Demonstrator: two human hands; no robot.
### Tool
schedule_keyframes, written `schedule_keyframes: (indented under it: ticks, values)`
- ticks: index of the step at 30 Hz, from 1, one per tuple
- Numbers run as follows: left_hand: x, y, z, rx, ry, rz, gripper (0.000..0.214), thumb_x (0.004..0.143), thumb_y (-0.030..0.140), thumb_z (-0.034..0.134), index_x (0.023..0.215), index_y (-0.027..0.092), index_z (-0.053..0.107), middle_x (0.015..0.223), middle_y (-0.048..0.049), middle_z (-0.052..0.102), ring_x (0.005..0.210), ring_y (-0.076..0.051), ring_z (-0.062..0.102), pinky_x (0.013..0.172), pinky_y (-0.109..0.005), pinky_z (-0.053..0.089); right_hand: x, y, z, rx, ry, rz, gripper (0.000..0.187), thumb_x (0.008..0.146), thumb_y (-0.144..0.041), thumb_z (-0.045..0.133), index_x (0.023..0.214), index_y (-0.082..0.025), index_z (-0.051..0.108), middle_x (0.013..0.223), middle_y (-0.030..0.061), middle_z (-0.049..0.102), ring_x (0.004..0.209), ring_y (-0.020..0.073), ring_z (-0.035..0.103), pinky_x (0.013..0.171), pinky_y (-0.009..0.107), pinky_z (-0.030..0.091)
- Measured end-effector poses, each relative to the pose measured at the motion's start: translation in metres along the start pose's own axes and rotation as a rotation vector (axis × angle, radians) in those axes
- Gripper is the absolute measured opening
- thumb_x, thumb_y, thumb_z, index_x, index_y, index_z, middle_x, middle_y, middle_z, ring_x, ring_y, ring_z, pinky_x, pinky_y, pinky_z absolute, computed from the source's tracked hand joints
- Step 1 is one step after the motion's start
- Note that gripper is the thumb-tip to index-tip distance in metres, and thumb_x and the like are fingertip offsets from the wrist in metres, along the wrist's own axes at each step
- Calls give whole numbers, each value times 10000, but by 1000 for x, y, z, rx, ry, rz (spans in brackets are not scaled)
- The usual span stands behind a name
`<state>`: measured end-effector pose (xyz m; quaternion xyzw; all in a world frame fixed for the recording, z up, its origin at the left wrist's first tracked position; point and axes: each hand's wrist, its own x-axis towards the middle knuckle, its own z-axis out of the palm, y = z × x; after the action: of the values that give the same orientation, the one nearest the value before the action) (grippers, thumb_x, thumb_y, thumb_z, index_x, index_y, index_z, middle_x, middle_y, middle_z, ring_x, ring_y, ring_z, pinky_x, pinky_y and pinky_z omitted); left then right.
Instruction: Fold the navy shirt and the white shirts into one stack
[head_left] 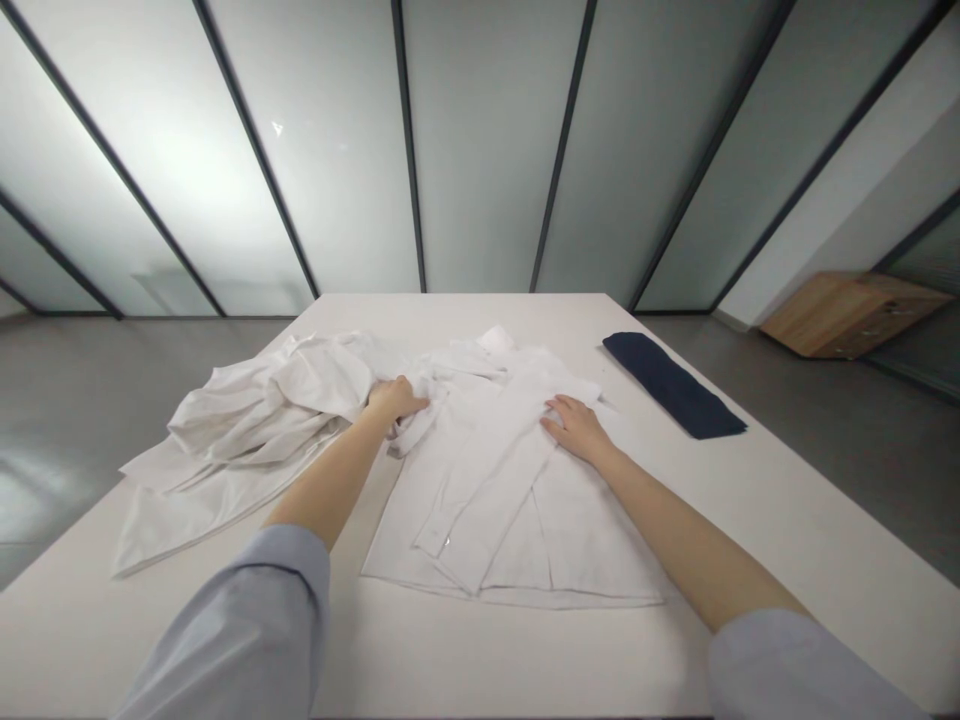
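Head view: white shirt (495,510) well inside table edge (825,490)

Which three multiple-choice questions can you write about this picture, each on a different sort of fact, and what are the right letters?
1. Where does the right hand rest?
A. On the white shirt
B. On the floor
C. On the wall

2. What colour is the folded cloth on the table?
A. White
B. Dark navy
C. Red

3. What state is the white cloth by the left hand in?
A. Neatly folded
B. Rolled up tight
C. Crumpled

Answers:
1. A, the open fingers lie flat on the shirt.
2. B, the cloth stands out dark against the pale table.
3. C, it lies in loose, uneven folds.
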<state>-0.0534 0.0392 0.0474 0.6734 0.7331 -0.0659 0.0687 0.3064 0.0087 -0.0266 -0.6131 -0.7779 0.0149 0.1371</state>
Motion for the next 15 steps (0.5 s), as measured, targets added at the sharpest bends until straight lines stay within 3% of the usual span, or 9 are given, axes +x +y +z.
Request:
schedule_keyframes:
  ticks: [2, 4, 6, 8, 10, 12, 15]
  values:
    - [-4, -4, -2, 19, 26, 34, 449, 847, 430, 537, 1160, 122, 636, 1156, -203, 658, 1133, -329, 596, 936, -396, 448, 0, 0, -1, 9, -7, 3, 444, 915, -401, 495, 1292, -180, 576, 1402, 139, 488, 1293, 281, 435, 1058, 415, 346]
    - [-6, -5, -9, 28, 163, 80, 340, 878, 310, 483, 1122, 141, 649, 1198, -189, 633, 1160, -314, 576, 945, -400, 445, 1, 0, -2, 15, -15, 14, 439, 916, -395, 495, 1290, -182, 578, 1406, 138, 485, 1298, 284, 430, 1054, 423, 350]
    - [-7, -4, -21, -10, 314, 77, 313, 890, 244, 443, 1121, 152, 634, 1205, -182, 621, 1162, -305, 572, 941, -408, 454, 3, -1, -7, 25, -35, 35, 436, 908, -382, 510, 1286, -176, 579, 1409, 140, 482, 1297, 286, 432, 1053, 423, 352]
    - [-5, 2, -35, -122, 381, 36, 321, 885, 242, 461, 1161, 149, 595, 1161, -181, 639, 1136, -305, 587, 931, -411, 463, 6, -5, -14, 47, -69, 60, 432, 879, -359, 555, 1263, -166, 592, 1383, 149, 504, 1270, 291, 460, 1045, 418, 361]
    - [-2, 13, -46, -341, 342, 20, 394, 858, 263, 529, 1227, 127, 540, 1121, -185, 657, 1103, -304, 607, 914, -396, 476, 10, -17, -22, 104, -65, 62, 409, 839, -330, 603, 1212, -162, 616, 1327, 153, 545, 1225, 292, 496, 1030, 412, 372]
    - [-2, 29, -51, -693, 222, 74, 537, 831, 277, 579, 1327, 117, 452, 1118, -185, 664, 1062, -290, 632, 892, -386, 490, 13, -37, -29, 235, -9, -2, 349, 821, -326, 622, 1132, -170, 642, 1236, 138, 598, 1167, 273, 532, 1004, 397, 392]
    - [-11, 54, -47, -1281, -120, 360, 648, 843, 321, 548, 1435, 176, 325, 1209, -162, 641, 1063, -246, 645, 907, -397, 490, 17, -79, -30, 575, 13, -145, 296, 842, -415, 600, 1020, -183, 652, 1056, 86, 661, 992, 212, 600, 889, 343, 456]
